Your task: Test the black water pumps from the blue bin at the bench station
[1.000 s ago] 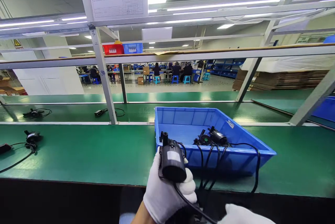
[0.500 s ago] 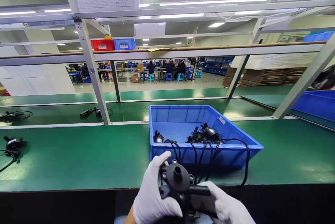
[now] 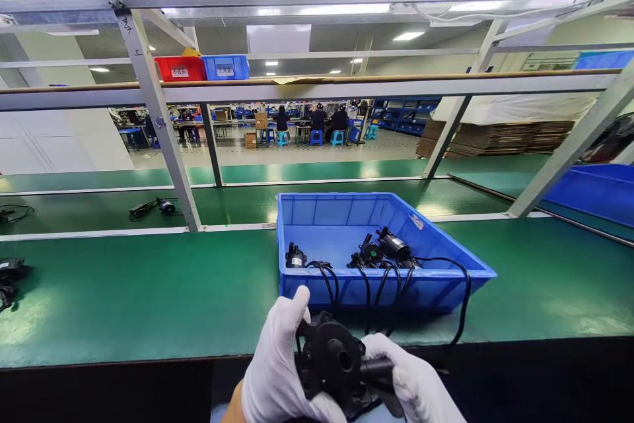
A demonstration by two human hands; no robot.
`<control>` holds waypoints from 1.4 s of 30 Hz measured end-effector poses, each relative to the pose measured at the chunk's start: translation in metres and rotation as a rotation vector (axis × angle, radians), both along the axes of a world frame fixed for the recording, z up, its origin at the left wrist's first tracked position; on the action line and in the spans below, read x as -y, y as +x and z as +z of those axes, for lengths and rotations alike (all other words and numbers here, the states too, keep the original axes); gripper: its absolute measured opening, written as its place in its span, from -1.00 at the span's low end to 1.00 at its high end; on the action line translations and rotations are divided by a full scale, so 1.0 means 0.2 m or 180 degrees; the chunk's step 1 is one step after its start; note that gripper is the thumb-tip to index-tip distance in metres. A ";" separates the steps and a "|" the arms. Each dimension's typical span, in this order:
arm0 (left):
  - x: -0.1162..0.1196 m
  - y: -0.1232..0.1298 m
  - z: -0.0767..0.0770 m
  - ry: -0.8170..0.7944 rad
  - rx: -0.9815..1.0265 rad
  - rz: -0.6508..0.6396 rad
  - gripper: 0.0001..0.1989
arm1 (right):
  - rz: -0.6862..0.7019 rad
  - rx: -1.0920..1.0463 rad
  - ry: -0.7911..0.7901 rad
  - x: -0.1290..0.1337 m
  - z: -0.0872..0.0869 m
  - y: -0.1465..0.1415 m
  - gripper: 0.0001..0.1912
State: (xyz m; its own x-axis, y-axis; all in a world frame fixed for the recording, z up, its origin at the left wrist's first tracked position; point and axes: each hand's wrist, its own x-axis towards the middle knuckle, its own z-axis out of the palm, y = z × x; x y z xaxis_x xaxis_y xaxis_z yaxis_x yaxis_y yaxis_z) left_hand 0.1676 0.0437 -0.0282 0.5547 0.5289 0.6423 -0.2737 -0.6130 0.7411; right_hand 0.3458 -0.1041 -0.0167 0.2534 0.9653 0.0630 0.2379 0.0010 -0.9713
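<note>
Just in front of the bench edge, a black pump (image 3: 333, 356) with a round housing and pipe stubs is held in both gloved hands. My left hand (image 3: 277, 360) wraps round its left side, thumb raised at the top. On the right, my right hand (image 3: 413, 377) grips the pump by its side pipe, the fingers closed. Part of the pump's underside is hidden by the gloves. Beyond them stands a blue bin (image 3: 337, 238), with several black pumps (image 3: 395, 246) inside and their cables (image 3: 468, 304) hanging over the front wall.
The green bench (image 3: 148, 297) carries another pump (image 3: 10, 278) at the left edge. On the strip behind lies a pump with a cable (image 3: 166, 206). A metal upright (image 3: 158, 116) and a slanting post (image 3: 559, 152) frame the bench. Red (image 3: 181, 69) and blue boxes (image 3: 225, 68) sit on the shelf.
The pump has turned in my hands, its round face and central pipe now tipped more toward the right. My right hand has shifted slightly left and up. The view has moved a little.
</note>
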 end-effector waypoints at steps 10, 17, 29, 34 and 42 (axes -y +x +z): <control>-0.03 0.02 -0.03 -0.0913 -0.0509 -0.0418 0.46 | -0.0101 0.0066 0.0009 0.00 0.02 0.01 -0.08; -0.04 0.02 -0.02 -0.1400 -0.0527 -0.0504 0.58 | -0.0011 0.0213 -0.0067 -0.03 0.02 0.01 -0.02; -0.02 0.02 0.04 -0.1131 -0.0673 -0.0421 0.51 | -0.0076 -0.0387 -0.0223 -0.01 -0.02 0.03 -0.12; 0.01 -0.01 0.08 -0.0895 -0.0529 -0.0345 0.41 | -0.0406 0.0279 -0.0410 -0.04 0.08 0.03 -0.19; -0.10 -0.13 0.04 -0.1235 -0.0249 -0.0023 0.41 | -0.0157 0.0504 -0.0100 -0.05 0.09 0.06 -0.36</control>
State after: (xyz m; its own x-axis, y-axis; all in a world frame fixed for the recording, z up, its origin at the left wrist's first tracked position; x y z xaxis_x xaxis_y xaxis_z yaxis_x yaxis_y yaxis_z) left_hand 0.1419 0.0640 -0.0198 0.5988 0.7199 0.3511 -0.2105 -0.2815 0.9362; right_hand 0.3578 -0.0939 0.0019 0.2899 0.9540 0.0759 0.3870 -0.0443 -0.9210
